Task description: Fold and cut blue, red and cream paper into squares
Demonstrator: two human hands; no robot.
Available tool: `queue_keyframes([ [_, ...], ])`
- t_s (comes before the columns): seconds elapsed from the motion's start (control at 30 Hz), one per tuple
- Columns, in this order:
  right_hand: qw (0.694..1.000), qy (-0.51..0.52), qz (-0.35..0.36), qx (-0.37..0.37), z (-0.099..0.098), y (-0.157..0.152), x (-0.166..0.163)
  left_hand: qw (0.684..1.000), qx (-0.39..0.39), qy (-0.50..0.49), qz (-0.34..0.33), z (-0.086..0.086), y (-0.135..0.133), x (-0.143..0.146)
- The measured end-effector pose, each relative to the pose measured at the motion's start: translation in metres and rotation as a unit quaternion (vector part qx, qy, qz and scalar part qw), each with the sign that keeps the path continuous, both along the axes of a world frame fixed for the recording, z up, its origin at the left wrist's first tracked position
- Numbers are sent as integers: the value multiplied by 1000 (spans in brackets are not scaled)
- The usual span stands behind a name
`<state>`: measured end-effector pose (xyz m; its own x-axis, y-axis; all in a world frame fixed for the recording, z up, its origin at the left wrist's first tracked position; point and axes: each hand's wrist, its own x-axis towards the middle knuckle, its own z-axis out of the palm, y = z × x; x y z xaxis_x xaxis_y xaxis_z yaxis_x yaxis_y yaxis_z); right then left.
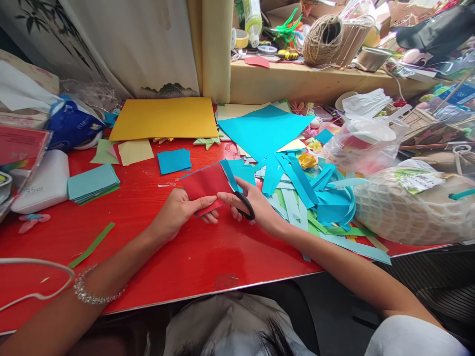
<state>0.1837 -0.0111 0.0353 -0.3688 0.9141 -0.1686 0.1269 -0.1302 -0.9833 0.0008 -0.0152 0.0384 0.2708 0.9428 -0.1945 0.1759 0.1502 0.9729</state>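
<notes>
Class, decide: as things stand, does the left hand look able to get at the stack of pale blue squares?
Probably yes: only bare red table lies between the left hand and the stack of pale blue squares, though that hand is busy pinching the red paper.

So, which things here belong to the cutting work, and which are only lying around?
In use:
red paper, held by the left hand
scissors, in the right hand

Lying about:
yellow sheet
stack of blue squares
ball of twine
green strip
</notes>
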Motion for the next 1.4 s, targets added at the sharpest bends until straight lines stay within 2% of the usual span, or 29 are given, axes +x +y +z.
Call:
queue_keyframes([
  [0.27,999,16,17,-36,7,1,1,1000,0,16,-18,-1,-1,1],
  [0.47,1000,21,22,-3,5,1,1,1000,-9,-3,-14,-1,-1,1],
  [0.63,998,39,28,-40,8,3,2,1000,-5,-8,-11,0,-2,2],
  [0.87,1000,10,2,2,2,3,2,1000,0,5,-7,-1,-2,2],
  [1.1,998,48,5,-45,10,2,-1,1000,-2,-4,-10,-2,-3,5],
  [1.3,999,28,-9,39,-1,2,-1,1000,-9,-12,-5,-3,-3,5],
  [1.4,999,23,-4,37,-3,4,-1,1000,-6,-10,-11,-3,-3,5],
])
